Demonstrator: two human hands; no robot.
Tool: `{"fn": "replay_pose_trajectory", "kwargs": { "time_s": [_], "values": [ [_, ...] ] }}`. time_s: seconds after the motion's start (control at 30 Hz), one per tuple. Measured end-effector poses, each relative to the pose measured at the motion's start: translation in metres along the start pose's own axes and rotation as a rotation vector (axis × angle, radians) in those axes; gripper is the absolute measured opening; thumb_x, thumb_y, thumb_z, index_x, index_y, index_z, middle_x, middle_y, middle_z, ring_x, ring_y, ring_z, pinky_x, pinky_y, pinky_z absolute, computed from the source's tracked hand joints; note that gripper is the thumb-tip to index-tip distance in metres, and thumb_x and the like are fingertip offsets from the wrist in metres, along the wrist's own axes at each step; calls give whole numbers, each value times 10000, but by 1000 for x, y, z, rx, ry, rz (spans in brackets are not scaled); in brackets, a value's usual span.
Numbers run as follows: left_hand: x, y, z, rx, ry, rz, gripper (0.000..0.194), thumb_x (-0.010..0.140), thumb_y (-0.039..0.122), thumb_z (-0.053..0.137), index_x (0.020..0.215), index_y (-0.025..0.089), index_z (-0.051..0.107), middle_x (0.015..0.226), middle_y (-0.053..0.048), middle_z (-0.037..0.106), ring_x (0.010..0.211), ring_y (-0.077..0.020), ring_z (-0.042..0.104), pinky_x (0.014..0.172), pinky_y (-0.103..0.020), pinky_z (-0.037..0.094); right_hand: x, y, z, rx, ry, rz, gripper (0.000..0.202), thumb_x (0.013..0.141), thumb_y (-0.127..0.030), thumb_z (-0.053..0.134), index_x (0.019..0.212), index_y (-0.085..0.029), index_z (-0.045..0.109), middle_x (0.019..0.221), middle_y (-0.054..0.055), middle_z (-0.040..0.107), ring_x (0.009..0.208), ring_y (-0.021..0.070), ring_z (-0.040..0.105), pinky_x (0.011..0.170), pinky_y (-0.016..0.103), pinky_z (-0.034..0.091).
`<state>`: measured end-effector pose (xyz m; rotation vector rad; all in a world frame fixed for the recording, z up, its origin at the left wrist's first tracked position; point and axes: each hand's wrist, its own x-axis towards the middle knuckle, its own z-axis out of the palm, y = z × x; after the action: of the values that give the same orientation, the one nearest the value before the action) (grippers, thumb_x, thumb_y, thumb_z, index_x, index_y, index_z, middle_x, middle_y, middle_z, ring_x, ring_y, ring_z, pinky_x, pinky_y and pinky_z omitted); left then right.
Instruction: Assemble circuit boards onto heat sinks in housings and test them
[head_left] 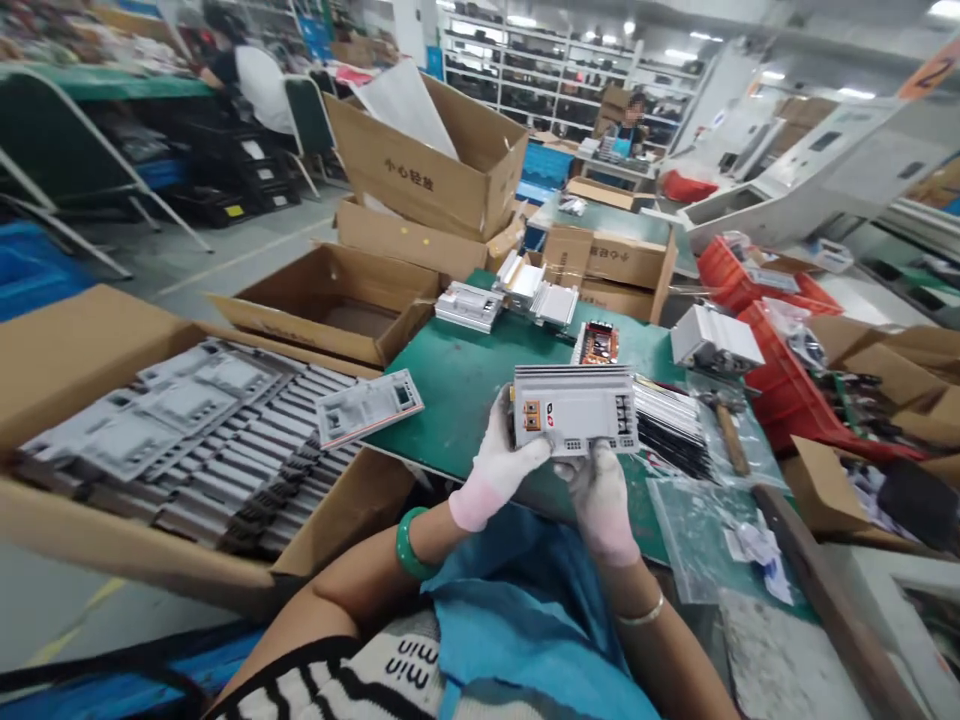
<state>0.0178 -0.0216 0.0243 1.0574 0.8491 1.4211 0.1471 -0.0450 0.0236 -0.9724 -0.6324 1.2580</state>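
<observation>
A grey finned electronics module [577, 410] is held up over the green table [465, 370], its face with orange terminals and a small red-and-black mark turned to me. My left hand [499, 460], in a white glove with a pink cuff, grips its left end. Its lower right edge is pinched by my right hand [600, 495], gloved the same way. Behind the module lies a circuit board [598, 343] with orange parts. A stack of thin strips [675, 420] lies to its right. One grey cover [369, 408] rests across the table's left edge.
At left stands a cardboard box [142, 540] full of grey covers. Further modules [536, 290] sit at the table's back. To the right are a hammer [731, 435], plastic bags, red bins [795, 390] and a long dark bar [832, 600]. Another person [628, 130] is far behind.
</observation>
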Motion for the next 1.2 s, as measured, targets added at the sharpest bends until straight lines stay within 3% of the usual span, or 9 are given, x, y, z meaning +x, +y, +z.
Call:
{"fn": "replay_pose_trajectory", "kwargs": {
  "time_s": [0.17, 0.3, 0.5, 0.63, 0.73, 0.9, 1.2],
  "values": [
    [9, 2, -29, -124, 53, -46, 954, 644, 510, 839, 1420, 216, 368, 1463, -136, 469, 1353, -382, 433, 1128, -514, 406, -4, 12, 0, -198, -69, 108, 484, 710, -575, 735, 968, -183, 617, 919, 56, 732, 633, 167, 684, 546, 293, 581],
    [17, 14, -54, -136, 76, -99, 936, 644, 447, 835, 1416, 207, 362, 1380, -141, 548, 1289, -387, 501, 1057, -530, 474, -9, 15, -21, -403, -122, 101, 470, 718, -532, 748, 1021, -189, 640, 989, 89, 747, 719, 191, 701, 640, 330, 604],
    [37, 33, -86, 11, 171, 101, 993, 595, 497, 872, 1413, 192, 399, 1420, -146, 505, 1324, -374, 464, 1124, -513, 409, -14, 20, -76, -585, 121, 76, 589, 696, -568, 722, 1126, -187, 596, 1006, 82, 744, 770, 215, 717, 732, 361, 600],
    [45, 36, -93, 16, 208, 147, 973, 605, 503, 873, 1411, 206, 415, 1462, -134, 468, 1362, -365, 422, 1163, -507, 359, -12, 27, -107, -751, 240, 91, 672, 666, -644, 687, 1153, -193, 587, 1050, 83, 736, 821, 242, 726, 788, 380, 586],
    [46, 33, -95, -12, 227, 151, 936, 612, 486, 872, 1391, 215, 429, 1478, -125, 454, 1369, -358, 417, 1161, -493, 363, -7, 34, -121, -823, 253, 86, 674, 666, -665, 671, 1147, -200, 596, 1044, 81, 741, 844, 260, 727, 784, 387, 586],
    [52, 28, -100, -17, 239, 156, 924, 605, 450, 880, 1377, 210, 433, 1462, -126, 470, 1380, -355, 401, 1162, -489, 352, -5, 40, -125, -875, 250, 52, 629, 705, -661, 660, 1126, -196, 609, 1018, 86, 748, 852, 265, 727, 753, 375, 585],
    [72, 35, -109, -3, 263, 164, 838, 609, 373, 868, 1335, 207, 485, 1429, -105, 507, 1362, -335, 427, 1162, -475, 358, -14, 44, -109, -900, 315, 9, 610, 777, -671, 594, 1170, -206, 604, 1004, 94, 745, 874, 287, 722, 801, 407, 574]
  ]
}}
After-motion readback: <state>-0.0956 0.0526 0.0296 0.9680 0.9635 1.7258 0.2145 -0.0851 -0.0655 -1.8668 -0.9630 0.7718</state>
